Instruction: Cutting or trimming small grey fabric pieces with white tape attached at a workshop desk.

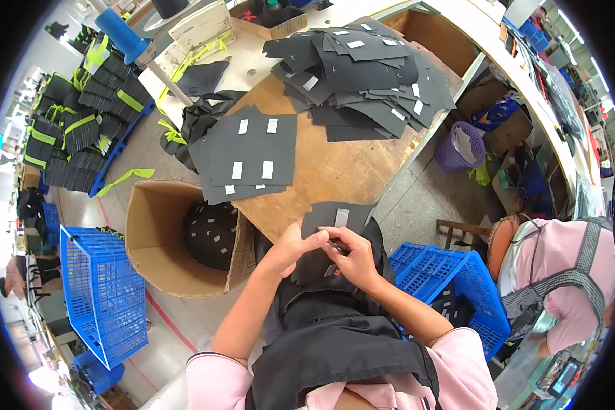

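Observation:
A black fabric piece [319, 215] with a pale patch [342, 217] is in front of me, at the near edge of the wooden board [348, 167]. My left hand [295, 251] is closed on its left side, with the thumb stretched toward my right hand. Against the same piece, my right hand [354, 257] curls around a small dark tool [336, 246], whose kind I cannot make out. Flat black pieces with white patches [253, 150] lie on the board at the left. A larger, untidy pile of black pieces [355, 75] covers its far part.
Left of my legs stands an open cardboard box [157, 239] holding black pieces. Blue crates [106, 294] stand farther left and at my right [478, 294]. A thread cone [123, 37] rises at the far left. Another person [560, 273] sits at the right.

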### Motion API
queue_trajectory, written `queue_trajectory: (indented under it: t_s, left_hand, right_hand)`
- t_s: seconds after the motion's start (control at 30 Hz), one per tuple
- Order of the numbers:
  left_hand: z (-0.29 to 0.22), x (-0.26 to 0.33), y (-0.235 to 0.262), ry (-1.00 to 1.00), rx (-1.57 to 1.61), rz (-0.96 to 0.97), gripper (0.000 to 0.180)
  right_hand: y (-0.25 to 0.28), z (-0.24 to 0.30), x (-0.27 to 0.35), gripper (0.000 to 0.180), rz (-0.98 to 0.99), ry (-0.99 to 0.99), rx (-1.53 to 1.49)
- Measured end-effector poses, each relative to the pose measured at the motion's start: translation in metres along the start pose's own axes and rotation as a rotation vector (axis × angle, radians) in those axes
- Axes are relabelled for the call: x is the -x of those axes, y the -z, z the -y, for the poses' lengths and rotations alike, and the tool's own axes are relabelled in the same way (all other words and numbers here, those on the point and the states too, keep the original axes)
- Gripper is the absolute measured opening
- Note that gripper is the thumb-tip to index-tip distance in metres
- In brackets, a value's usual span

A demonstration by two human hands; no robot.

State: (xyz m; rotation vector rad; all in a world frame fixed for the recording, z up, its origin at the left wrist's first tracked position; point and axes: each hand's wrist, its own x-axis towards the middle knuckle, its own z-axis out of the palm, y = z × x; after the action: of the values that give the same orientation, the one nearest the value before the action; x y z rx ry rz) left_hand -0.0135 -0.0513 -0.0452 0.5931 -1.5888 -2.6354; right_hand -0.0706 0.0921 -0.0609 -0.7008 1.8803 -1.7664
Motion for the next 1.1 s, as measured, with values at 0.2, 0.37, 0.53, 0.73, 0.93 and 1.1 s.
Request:
queue_trajectory:
  t_s: [0.2, 0.37, 0.53, 0.73, 0.93, 1.1]
  left_hand:
    - [0.002, -0.001, 0.01, 0.274, 0.021, 0.008, 0.037]
    - [0.01, -0.001, 0.003, 0.211, -0.048, -0.116, 0.035]
    - [0.018, 0.002, -0.002, 0.033, -0.238, -0.174, 0.034]
    - [-0.007, 0.028, -0.017, 0.142, 0.142, -0.15, 0.026]
    - [-0.008, 0.034, -0.012, 0.151, 0.217, -0.224, 0.022]
    - [-0.011, 0.036, -0.015, 0.163, 0.186, -0.217, 0.021]
  right_hand:
    - [0.025, -0.003, 0.007, 0.027, 0.226, -0.463, -0.433]
    - [0.036, 0.006, 0.011, 0.023, 0.067, -0.271, -0.179]
    - [0.038, 0.022, -0.021, 0.025, 0.043, 0.154, 0.327]
    - [0.023, 0.028, -0.023, 0.023, -0.081, -0.076, 0.177]
    - [0.03, 0.043, 0.011, 0.037, -0.111, 0.201, 0.491]
    - [0.031, 0.047, 0.005, 0.034, -0.045, 0.419, 0.665]
